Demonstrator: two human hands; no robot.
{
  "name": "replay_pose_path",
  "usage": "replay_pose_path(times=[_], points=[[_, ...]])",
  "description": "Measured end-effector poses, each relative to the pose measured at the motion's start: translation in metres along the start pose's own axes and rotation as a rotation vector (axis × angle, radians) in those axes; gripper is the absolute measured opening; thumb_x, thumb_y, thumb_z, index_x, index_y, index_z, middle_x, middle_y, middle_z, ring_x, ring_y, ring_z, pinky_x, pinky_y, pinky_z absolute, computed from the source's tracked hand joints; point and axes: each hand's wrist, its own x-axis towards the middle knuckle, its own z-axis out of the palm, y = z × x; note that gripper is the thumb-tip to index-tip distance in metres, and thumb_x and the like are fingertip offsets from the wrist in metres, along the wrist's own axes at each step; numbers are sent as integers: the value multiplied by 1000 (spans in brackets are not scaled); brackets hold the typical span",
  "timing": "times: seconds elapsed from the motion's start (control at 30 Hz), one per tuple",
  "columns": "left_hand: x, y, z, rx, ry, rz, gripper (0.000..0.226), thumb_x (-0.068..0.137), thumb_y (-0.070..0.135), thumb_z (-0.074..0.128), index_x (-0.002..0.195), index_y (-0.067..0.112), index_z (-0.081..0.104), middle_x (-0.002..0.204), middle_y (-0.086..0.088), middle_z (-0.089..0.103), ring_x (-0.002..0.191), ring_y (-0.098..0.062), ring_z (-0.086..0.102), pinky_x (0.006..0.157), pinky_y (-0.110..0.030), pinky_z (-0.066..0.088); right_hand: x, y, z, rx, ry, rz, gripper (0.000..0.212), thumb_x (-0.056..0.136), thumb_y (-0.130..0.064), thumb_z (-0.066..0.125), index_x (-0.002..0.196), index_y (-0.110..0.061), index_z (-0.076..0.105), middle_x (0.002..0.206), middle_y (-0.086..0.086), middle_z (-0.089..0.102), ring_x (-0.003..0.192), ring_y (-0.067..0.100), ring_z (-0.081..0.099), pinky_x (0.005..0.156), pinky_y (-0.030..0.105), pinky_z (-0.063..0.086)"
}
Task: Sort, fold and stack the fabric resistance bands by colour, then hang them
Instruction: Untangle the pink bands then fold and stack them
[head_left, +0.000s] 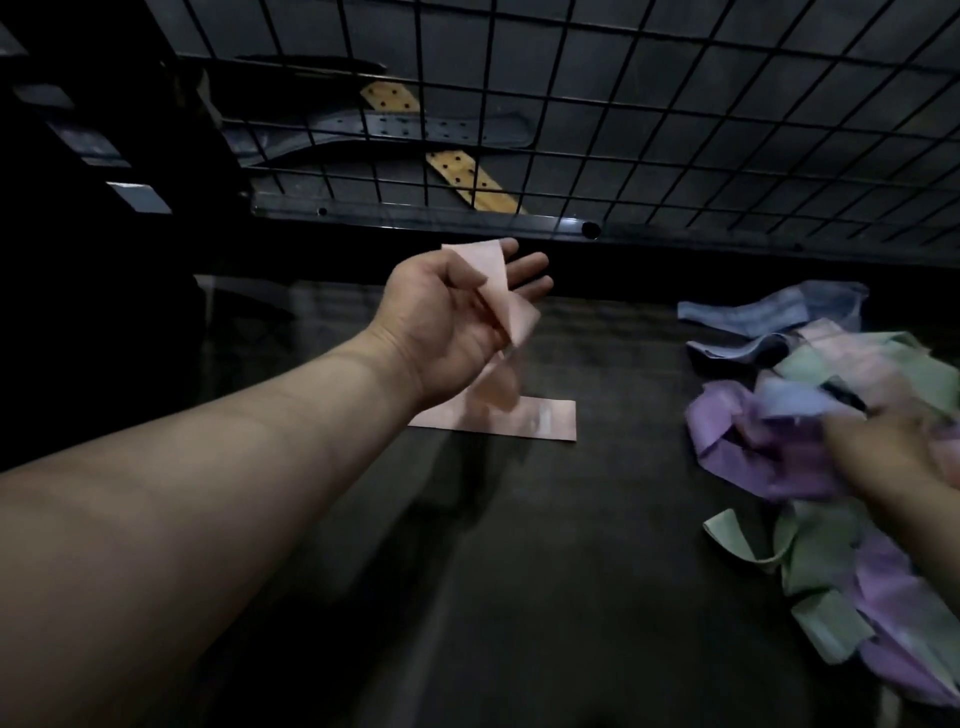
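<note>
The left hand pinched a twisted pink band above the folded pink band; it needed untwisting first. The right hand was blurred, its hold unreadable.

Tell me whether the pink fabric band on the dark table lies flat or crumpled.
Flat: the pink fabric band lies as a straight-edged rectangle on the dark table, without bunching. Fold layers cannot be told.

The left hand and right hand are bare, forearms too.
</note>
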Motion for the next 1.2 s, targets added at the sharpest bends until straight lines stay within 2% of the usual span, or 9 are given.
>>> replay_pose_path(times=[0.1,0.2,0.33,0.47,0.53,0.6,0.73,0.9,1.2], points=[[0,-4,0,57,0,7,61,79,-1,25,135,-3,48,126,-25,63,118,-38,61,111,-48,39,-53,-53,4,-222,-6,-157,74,69,-51,59,130,-11,52,128,24,47,116,42,48,97,46,41],[2,-8,4,101,-36,8,57,83,-4,25,136,0,48,128,-21,63,122,-34,59,110,-43,40,-110,-122,15,253,-297,-490,55,85,-18,74,134,-15,50,130,5,58,124,20,53,102,28,41],[-2,-9,10,179,-97,18,43,94,-1,34,134,2,49,131,-13,63,126,-25,57,104,-37,45,-159,-179,36,368,-640,-686,74,76,-36,80,140,-26,44,134,-15,54,124,-4,49,101,12,37],[-1,-5,7,407,-72,84,27,101,10,43,121,-1,59,113,-5,70,105,-12,66,95,-29,52,-165,-198,47,564,-512,-633,17,91,-10,68,96,-26,63,98,-1,71,92,10,66,90,36,54],[0,-1,2,502,-45,140,28,101,21,50,113,-3,57,97,-12,65,90,-20,64,94,-35,53,-163,-202,40,645,-514,-562,15,94,-6,62,87,-18,63,85,5,69,78,11,64,76,32,55],[-1,1,-4,546,-42,125,44,100,31,52,121,-7,57,109,-17,65,102,-31,64,102,-44,49,-166,-206,27,786,-650,-477,7,96,-5,58,96,-9,64,86,9,71,77,13,68,72,26,56],[-8,-1,-7,547,-19,48,43,98,33,53,126,0,61,117,-18,68,103,-33,65,93,-42,50,-167,-213,14,859,-661,-433,13,95,-5,59,108,-7,62,97,11,74,90,21,70,87,36,56],[-11,-6,-3,491,-13,71,27,92,7,58,118,5,64,103,-15,71,86,-24,68,91,-43,52,-165,-222,3,783,-626,-595,23,92,-2,63,108,-18,64,103,3,72,95,14,71,80,27,59],[-13,-6,8,412,33,213,40,86,2,69,120,13,51,94,-4,71,85,-19,69,78,-34,57,-159,-231,-5,309,-232,-835,58,82,-17,77,115,-25,30,92,-11,63,80,-1,64,72,20,52]])
